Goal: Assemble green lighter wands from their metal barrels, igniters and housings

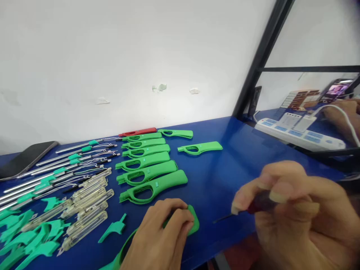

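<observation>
While the left hand (160, 234) lies flat on a green lighter shell (193, 222) at the near edge of the blue table (225, 176), fingers together and pressing down on it, the right hand (292, 213) is up close to the camera and pretty blurry. Its thumb and fingertips are pinched round a small screwdriver (253, 208) with a dark red handle, thin tip pointing left, hovering just above the table and a little way off from the shell. Behind the left hand there's a neat row of green shells (146, 165), one red shell (137, 132) at the back, and two more green ones off to the right of the row. To the left sit clear fuel tubes (87, 204), metal rods with teal collars (56, 168), loose teal triggers (25, 232) and a dark phone (26, 158). Far right, a white power strip (298, 133), plus someone else's hand (344, 112) by a lit-up phone (336, 90)
</observation>
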A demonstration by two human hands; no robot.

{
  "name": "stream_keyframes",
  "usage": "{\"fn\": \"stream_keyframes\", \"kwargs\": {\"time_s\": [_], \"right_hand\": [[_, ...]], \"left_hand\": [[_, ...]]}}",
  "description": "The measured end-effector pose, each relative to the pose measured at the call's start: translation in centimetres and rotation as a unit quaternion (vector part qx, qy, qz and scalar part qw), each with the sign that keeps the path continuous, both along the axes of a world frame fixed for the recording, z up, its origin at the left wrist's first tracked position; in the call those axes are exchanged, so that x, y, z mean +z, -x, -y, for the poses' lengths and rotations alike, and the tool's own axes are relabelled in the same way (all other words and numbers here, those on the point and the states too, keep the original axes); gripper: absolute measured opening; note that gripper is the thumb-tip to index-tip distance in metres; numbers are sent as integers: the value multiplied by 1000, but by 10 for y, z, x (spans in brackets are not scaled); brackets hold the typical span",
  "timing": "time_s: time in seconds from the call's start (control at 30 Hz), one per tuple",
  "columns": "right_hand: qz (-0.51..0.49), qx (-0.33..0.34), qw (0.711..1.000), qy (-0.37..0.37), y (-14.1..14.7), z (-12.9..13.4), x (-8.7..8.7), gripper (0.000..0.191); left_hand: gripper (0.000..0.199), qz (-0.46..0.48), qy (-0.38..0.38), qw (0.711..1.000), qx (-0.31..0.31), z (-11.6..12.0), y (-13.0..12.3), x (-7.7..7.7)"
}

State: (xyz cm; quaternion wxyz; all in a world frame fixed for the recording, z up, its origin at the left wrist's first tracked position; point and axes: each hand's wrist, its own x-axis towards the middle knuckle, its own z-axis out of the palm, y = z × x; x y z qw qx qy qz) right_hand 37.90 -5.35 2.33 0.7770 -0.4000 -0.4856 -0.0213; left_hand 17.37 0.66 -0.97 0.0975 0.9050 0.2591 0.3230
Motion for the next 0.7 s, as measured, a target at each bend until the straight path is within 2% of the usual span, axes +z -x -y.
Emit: {"fn": "stream_keyframes", "kwargs": {"time_s": [0.2,0.43,0.6,0.7], "right_hand": [[33,77,996,39,10,-8,2,12],[68,70,994,56,14,-14,-2,17],[60,87,994,39,15,-15,2,14],[66,76,994,38,16,-16,6,16]], "left_hand": [[20,-11,0,1000,-18,1,-3,8],[22,-41,-54,998,-1,3,-4,2],[26,-84,-37,996,-4,5,-1,-3],[26,-99,-42,994,-11,5,-1,-5]]}}
